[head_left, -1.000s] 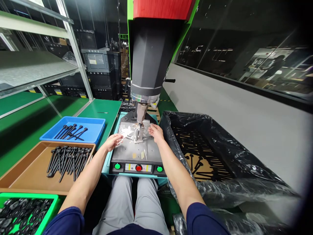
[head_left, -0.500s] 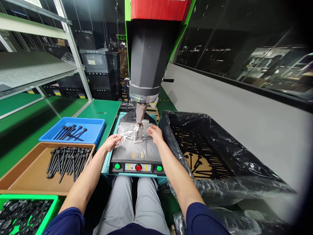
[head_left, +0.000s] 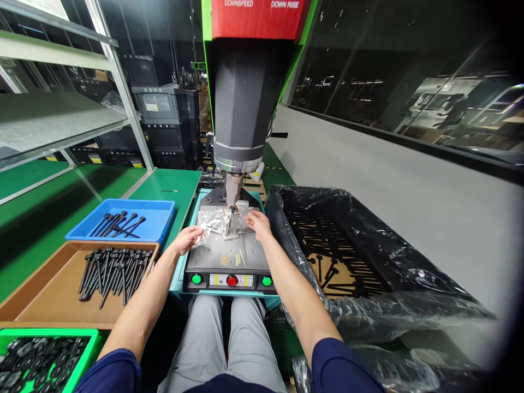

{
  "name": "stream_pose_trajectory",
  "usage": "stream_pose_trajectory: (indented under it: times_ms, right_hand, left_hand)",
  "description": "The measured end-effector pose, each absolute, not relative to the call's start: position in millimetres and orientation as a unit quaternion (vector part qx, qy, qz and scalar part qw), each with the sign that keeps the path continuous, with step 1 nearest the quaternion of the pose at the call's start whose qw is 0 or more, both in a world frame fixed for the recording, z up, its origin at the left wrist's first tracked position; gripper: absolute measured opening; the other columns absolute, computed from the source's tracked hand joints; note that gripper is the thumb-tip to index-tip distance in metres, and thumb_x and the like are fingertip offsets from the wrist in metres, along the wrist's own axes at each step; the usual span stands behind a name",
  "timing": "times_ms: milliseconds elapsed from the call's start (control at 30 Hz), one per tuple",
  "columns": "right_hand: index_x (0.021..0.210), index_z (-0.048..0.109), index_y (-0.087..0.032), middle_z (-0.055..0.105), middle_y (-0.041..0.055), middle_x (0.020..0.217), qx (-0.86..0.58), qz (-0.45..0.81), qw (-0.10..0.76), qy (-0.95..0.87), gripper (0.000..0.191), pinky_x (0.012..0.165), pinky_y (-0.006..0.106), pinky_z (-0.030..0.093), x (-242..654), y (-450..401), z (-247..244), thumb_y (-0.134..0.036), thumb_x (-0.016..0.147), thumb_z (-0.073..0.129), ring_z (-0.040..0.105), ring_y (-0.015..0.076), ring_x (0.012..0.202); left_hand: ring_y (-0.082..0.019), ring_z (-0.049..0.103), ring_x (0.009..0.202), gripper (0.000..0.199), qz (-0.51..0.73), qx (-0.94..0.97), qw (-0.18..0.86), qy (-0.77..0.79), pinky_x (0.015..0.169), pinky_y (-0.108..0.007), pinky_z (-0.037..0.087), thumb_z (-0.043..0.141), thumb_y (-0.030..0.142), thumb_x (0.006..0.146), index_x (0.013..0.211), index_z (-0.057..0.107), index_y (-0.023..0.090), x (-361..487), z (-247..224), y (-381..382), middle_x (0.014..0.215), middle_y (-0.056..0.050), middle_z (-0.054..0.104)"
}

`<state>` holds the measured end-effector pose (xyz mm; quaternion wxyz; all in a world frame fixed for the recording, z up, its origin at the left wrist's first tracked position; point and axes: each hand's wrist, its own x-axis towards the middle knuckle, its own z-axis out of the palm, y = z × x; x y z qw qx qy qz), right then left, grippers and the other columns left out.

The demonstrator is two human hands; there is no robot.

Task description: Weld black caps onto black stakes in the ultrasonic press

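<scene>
A clear plastic sheet (head_left: 213, 219) stretches across the front of the metal fixture, under the pressing head (head_left: 234, 188) of the machine. My left hand (head_left: 190, 239) pinches the sheet's left edge. On the right, my right hand (head_left: 257, 222) is closed with fingertips together at the sheet's other side. A small dark part (head_left: 231, 210) stands in the fixture, directly below the head. The metal base plate (head_left: 216, 256) carries two green buttons and one red button along its front.
Left, a blue tray (head_left: 164, 219) and a brown tray (head_left: 45, 305) hold black stemmed parts; a green bin (head_left: 93, 349) holds black rings. Right, a box lined with black plastic (head_left: 409, 267) contains more stemmed parts. Shelving (head_left: 123, 82) rises at upper left.
The camera view has shifted slightly, showing more of the machine's red top. Both hands stay nearly where they were, with the plastic sheet between them.
</scene>
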<state>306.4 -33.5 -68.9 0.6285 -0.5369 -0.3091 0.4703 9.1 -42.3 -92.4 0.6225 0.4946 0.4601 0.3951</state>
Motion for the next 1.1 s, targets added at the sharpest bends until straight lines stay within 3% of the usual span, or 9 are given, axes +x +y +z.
stream_pose_trajectory:
  times_ms: [200, 333, 533, 733, 1100]
  right_hand:
    - [0.092, 0.063, -0.018, 0.071, 0.0071, 0.088, -0.584, 0.367, 0.657, -0.304, 0.040, 0.070, 0.028, 0.050, 322.9, -46.9, -86.1, -0.052, 0.072, 0.067, 0.065, 0.0196, 0.084]
    - [0.105, 0.062, -0.012, 0.069, 0.0138, 0.102, -0.623, 0.243, 0.665, -0.332, 0.050, 0.088, 0.037, 0.048, 339.6, -91.5, -123.8, -0.050, 0.072, 0.063, 0.064, 0.0241, 0.097]
    - [0.116, 0.061, -0.015, 0.059, 0.0173, 0.121, -0.741, 0.119, 0.496, -0.437, 0.050, 0.105, 0.048, 0.036, 347.6, -201.7, -189.2, -0.046, 0.077, 0.058, 0.051, 0.0318, 0.119]
    - [0.142, 0.040, -0.020, 0.044, 0.0164, 0.138, -0.727, 0.135, 0.426, -0.522, 0.068, 0.106, 0.047, 0.038, 347.2, -243.3, -220.2, -0.050, 0.083, 0.055, 0.045, 0.0311, 0.128]
    - [0.146, 0.036, -0.023, 0.041, 0.0148, 0.143, -0.733, 0.122, 0.436, -0.508, 0.069, 0.106, 0.048, 0.039, 345.6, -239.3, -235.7, -0.050, 0.085, 0.053, 0.044, 0.0324, 0.131]
  left_hand:
    - [-0.021, 0.066, 0.081, 0.052, 0.376, 0.506, 0.543, 0.556, 0.060, -0.026, 0.046, 0.078, 0.052, 0.061, 0.094, 0.069, 0.013, -14.3, -82.7, -47.1, 0.097, -0.013, 0.072]
    - [-0.025, 0.064, 0.099, 0.055, 0.417, 0.505, 0.454, 0.604, 0.078, -0.033, 0.050, 0.073, 0.052, 0.066, 0.106, 0.067, 0.014, -32.9, -91.7, -67.9, 0.107, -0.014, 0.070]
    - [-0.027, 0.061, 0.111, 0.059, 0.453, 0.526, 0.373, 0.616, 0.096, -0.041, 0.046, 0.073, 0.046, 0.070, 0.118, 0.062, 0.013, -31.0, -146.8, -131.5, 0.118, -0.016, 0.066]
    - [-0.029, 0.052, 0.125, 0.074, 0.414, 0.580, 0.382, 0.589, 0.107, -0.042, 0.037, 0.081, 0.034, 0.063, 0.131, 0.054, 0.021, -26.7, -185.1, -163.2, 0.135, -0.013, 0.055]
    - [-0.030, 0.052, 0.124, 0.076, 0.371, 0.620, 0.337, 0.604, 0.105, -0.042, 0.040, 0.078, 0.041, 0.067, 0.135, 0.051, 0.025, -34.2, -193.5, -161.8, 0.131, -0.010, 0.058]
